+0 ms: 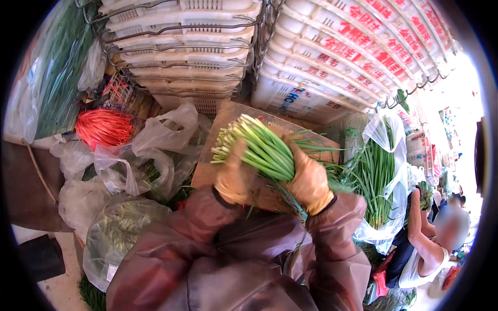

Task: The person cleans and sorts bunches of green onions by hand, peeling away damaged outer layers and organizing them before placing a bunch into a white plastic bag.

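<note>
A thick bunch of scallions (264,147) lies slantwise across my two hands, white root ends at the left and green stalks at the right. My right hand (307,179), in a tan glove, is closed round the green part, thumb on top. At the white ends my left hand (232,176), gloved alike and slightly blurred, grips the bunch with its thumb over it. The fingers underneath are hidden. Below and behind the bunch is a brown cardboard box (215,135). Loose green leaves (316,145) trail over the box's right side.
Stacked white plastic crates (181,46) rise ahead. Clear plastic bags (166,129) and a bundle of red ties (105,127) lie left. On the right stands a bag of long green stalks (376,176). Beyond it, a person in a white top (423,269) sits nearby.
</note>
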Available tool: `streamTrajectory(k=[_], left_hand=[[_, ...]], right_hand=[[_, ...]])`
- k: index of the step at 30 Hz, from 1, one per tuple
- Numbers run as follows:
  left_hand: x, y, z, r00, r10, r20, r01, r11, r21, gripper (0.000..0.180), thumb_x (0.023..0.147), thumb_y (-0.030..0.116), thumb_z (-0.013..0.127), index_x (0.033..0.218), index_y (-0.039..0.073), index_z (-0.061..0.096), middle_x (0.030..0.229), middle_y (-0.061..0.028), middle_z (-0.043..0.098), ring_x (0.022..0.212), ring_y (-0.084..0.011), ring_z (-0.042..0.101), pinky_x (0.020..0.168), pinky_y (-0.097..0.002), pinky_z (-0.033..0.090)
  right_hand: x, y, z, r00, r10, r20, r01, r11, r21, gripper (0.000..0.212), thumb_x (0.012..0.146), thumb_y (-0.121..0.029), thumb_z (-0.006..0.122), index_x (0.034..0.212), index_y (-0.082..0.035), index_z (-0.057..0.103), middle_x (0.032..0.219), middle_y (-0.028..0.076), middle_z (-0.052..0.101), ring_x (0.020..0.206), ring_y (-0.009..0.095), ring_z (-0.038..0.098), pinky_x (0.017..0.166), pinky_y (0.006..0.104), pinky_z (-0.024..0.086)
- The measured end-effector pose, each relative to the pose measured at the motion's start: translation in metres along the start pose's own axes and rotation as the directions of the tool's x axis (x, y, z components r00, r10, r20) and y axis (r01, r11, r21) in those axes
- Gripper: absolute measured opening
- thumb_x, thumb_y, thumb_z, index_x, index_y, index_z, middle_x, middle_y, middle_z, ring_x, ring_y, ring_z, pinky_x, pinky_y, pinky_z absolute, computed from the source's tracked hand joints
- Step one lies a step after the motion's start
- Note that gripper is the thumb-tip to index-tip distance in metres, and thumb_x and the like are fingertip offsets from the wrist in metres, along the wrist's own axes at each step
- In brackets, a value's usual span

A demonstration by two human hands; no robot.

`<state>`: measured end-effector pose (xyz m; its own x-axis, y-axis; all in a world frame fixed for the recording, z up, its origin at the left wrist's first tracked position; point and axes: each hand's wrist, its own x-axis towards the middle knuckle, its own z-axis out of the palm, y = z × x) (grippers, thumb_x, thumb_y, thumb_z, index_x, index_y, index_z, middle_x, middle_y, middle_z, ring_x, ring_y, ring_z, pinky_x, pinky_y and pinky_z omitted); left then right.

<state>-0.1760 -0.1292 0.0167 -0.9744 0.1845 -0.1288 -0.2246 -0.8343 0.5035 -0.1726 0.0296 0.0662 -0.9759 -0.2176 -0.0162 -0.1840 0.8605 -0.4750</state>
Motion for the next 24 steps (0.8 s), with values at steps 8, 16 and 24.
streamTrajectory(k=[8, 16, 24], left_hand=[[0.024, 0.034, -0.134, 0.891, 0.274, -0.362, -0.122, 0.912, 0.391, 0.056, 0.099, 0.045, 0.024, 0.13, 0.003, 0.046, 0.125, -0.0136, 0.054, 0.115, -0.0255, 0.05, 0.101, -0.0367, 0.037], [0.028, -0.009, -0.187, 0.94, 0.236, -0.245, -0.086, 0.861, 0.502, 0.04, 0.098, 0.024, 0.04, 0.131, 0.001, 0.046, 0.125, -0.0108, 0.053, 0.114, -0.0217, 0.05, 0.101, -0.0334, 0.036], [0.012, 0.053, -0.08, 0.811, 0.311, 0.495, -0.426, -0.266, 0.865, 0.089, 0.071, 0.037, 0.071, 0.141, 0.001, 0.029, 0.143, -0.0202, 0.031, 0.133, -0.0333, 0.03, 0.11, -0.0399, 0.023]], right_hand=[[0.075, 0.063, 0.093, 0.954, -0.233, 0.189, 0.298, 0.808, -0.508, 0.083, 0.072, -0.006, 0.059, 0.145, -0.008, 0.019, 0.088, 0.009, 0.06, 0.081, 0.026, 0.061, 0.071, 0.0386, 0.049], [0.072, 0.052, 0.103, 0.956, -0.11, 0.271, 0.221, 0.878, -0.424, 0.109, 0.06, -0.012, 0.075, 0.146, -0.012, 0.007, 0.095, 0.014, 0.059, 0.09, 0.032, 0.058, 0.077, 0.0433, 0.047], [0.05, 0.016, 0.093, 0.984, -0.053, 0.171, 0.147, 0.78, -0.608, 0.11, 0.062, -0.03, 0.078, 0.144, -0.004, 0.009, 0.093, 0.01, 0.06, 0.09, 0.025, 0.059, 0.087, 0.0395, 0.042]])
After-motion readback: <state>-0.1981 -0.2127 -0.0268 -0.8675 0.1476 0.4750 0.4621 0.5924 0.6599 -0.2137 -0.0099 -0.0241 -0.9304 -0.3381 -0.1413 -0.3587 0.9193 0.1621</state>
